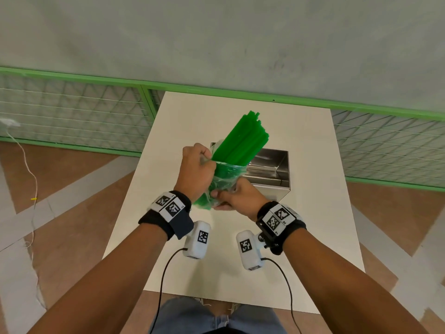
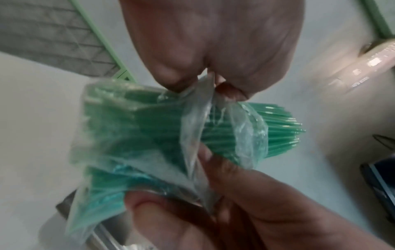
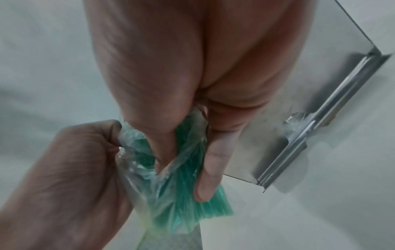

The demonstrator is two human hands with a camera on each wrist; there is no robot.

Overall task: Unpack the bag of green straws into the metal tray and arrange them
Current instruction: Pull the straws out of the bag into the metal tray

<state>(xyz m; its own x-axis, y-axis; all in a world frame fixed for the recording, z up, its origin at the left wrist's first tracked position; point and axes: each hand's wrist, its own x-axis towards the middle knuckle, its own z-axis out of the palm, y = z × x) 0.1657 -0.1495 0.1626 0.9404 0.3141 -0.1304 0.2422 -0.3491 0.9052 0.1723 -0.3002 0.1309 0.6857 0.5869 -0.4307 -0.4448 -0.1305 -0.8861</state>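
Green straws [image 1: 240, 138] half out of clear bag [image 1: 222, 175] | hands: left [image 1: 196, 169] pinches bag rim, right [image 1: 237, 196] grips base

This looks like a data-recording room or lab, not a home. A plain white square tabletop [image 1: 216, 237] stands alone on a brown floor with pale grey taped or painted bands [image 1: 79, 186]. From 9 to 3 o'clock runs a low green-framed wire-mesh partition [image 1: 72, 112] against a bare grey-green wall [image 1: 216, 39]. A thin white cable [image 1: 29, 169] trails over the floor at 9 o'clock. Black wristbands with black-and-white square marker tags [image 1: 168, 206] and wired white camera pods [image 1: 197, 239] sit on both forearms.
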